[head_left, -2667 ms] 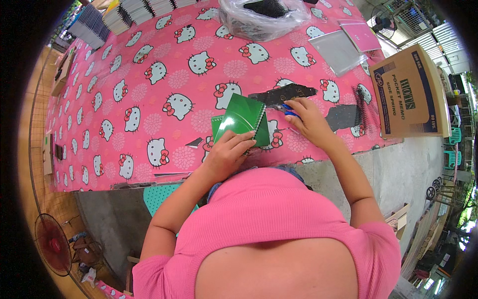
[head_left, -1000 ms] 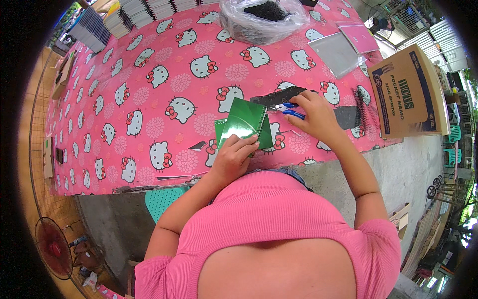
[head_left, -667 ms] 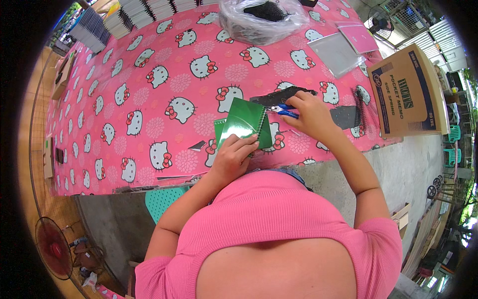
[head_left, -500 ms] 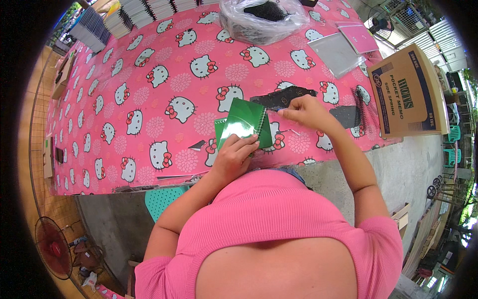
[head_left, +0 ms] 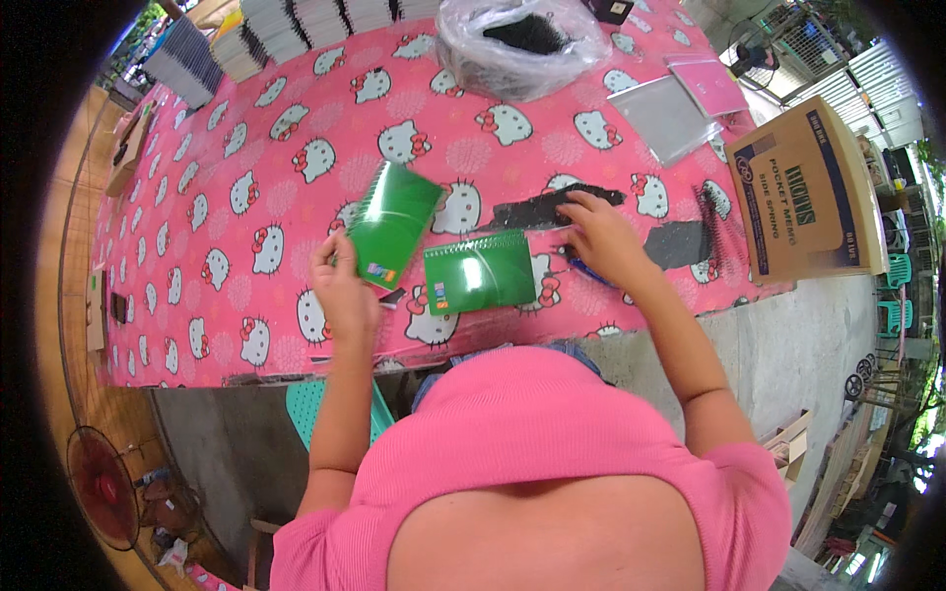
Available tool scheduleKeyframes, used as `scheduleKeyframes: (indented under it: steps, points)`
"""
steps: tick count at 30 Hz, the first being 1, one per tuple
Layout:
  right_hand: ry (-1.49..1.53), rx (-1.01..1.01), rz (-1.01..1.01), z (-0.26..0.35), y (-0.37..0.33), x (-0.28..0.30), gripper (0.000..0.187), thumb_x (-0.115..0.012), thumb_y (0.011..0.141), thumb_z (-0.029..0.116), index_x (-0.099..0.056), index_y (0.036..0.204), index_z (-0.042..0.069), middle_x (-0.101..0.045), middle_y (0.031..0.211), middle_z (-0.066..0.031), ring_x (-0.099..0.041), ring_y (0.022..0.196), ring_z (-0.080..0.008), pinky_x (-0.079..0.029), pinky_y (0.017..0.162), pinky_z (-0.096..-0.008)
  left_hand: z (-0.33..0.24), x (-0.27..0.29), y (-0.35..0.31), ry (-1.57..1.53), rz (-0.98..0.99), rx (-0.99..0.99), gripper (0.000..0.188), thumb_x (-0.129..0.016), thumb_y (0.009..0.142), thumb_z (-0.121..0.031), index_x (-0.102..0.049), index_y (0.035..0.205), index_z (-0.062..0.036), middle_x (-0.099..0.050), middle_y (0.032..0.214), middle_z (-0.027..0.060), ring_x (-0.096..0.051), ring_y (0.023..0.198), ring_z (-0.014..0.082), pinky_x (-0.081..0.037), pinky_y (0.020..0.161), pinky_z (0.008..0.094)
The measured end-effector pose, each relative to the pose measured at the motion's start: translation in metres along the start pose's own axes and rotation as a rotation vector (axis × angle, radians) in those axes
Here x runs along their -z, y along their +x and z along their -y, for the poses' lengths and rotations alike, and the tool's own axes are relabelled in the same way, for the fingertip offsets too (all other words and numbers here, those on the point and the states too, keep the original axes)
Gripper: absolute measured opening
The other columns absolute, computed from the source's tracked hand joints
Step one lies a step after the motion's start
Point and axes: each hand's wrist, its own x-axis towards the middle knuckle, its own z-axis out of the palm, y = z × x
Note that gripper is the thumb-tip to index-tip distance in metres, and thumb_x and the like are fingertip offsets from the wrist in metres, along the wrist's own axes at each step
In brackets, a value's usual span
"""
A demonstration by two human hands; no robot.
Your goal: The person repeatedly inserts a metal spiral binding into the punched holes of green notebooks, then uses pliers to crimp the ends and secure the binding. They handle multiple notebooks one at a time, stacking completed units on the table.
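My left hand (head_left: 342, 278) is closed on the left edge of a green spiral notepad (head_left: 394, 222), lifted and tilted above the table to the left. A second green notepad (head_left: 480, 276) lies flat in front of me, its white coil along the far edge. To its right, my right hand (head_left: 601, 241) has its fingers stretched out and apart, low over the table beside a dark worn patch (head_left: 542, 209). Under that palm shows part of a slim blue object (head_left: 588, 268), its kind mostly hidden by the hand.
A brown cardboard box (head_left: 803, 197) stands at the table's right edge. Beyond are a clear plastic sheet (head_left: 665, 116), a pink notebook (head_left: 708, 87) and a clear plastic bag with black contents (head_left: 522, 59). Stacks of spiral notepads (head_left: 266, 37) line the far left edge.
My left hand has carried the upper notepad left and off the lower one, now fully uncovered. My right hand has gone from a pinch at the coil to outstretched fingers; a blue object shows beneath.
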Motion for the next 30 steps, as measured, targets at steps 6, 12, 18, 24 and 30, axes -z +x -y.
scheduleKeyframes:
  steps: [6,12,18,24,30]
  points:
    - [0.230,-0.099,0.024,-0.037,0.061,-0.049,0.023,-0.065,0.080,0.008,-0.062,0.101,0.002,-0.063,0.095,-0.0166,-0.062,0.087,-0.0351,-0.049,0.075,-0.0406,0.027,0.059,0.042,0.629,0.018,-0.147,0.025,-0.065,0.087,-0.010,-0.057,0.109,-0.0015,-0.060,0.110,0.0150,-0.059,0.102,0.0253,-0.046,0.089,0.0362]
    - [0.433,-0.274,-0.497,-0.075,0.183,0.045,0.034,-0.070,0.086,0.022,-0.064,0.111,0.000,-0.069,0.098,-0.0067,-0.063,0.080,-0.0131,-0.049,0.067,-0.0292,-0.005,-0.019,0.032,0.844,0.374,-0.546,0.028,-0.070,0.078,-0.014,-0.063,0.104,-0.0063,-0.057,0.120,0.0182,-0.051,0.117,0.0331,-0.038,0.100,0.0427]
    - [0.164,-0.266,-0.667,-0.067,0.122,0.108,0.040,-0.071,0.082,0.034,-0.070,0.107,0.003,-0.070,0.098,-0.0171,-0.068,0.087,-0.0231,-0.051,0.078,-0.0322,0.009,-0.081,-0.009,1.079,0.847,-0.518,0.028,-0.070,0.082,-0.019,-0.066,0.107,-0.0067,-0.060,0.116,0.0134,-0.055,0.109,0.0310,-0.043,0.093,0.0409]
    - [-0.617,-0.937,-0.374,-0.184,-0.049,0.071,0.049,-0.074,0.075,0.042,-0.068,0.101,0.000,-0.067,0.096,-0.0228,-0.064,0.094,-0.0361,-0.048,0.085,-0.0443,0.044,-0.087,-0.002,1.089,0.963,-0.385,0.023,-0.076,0.075,-0.015,-0.071,0.094,-0.0042,-0.063,0.090,0.0130,-0.060,0.090,0.0289,-0.047,0.082,0.0388]
    - [-0.421,-0.920,-0.369,-0.211,-0.101,0.058,0.039,-0.075,0.075,0.035,-0.067,0.088,-0.001,-0.066,0.088,-0.0225,-0.064,0.087,-0.0374,-0.048,0.079,-0.0458,0.037,-0.095,0.000,0.892,0.905,-0.195,0.022,-0.077,0.071,-0.008,-0.071,0.092,-0.0026,-0.065,0.084,0.0123,-0.064,0.076,0.0248,-0.049,0.069,0.0340]
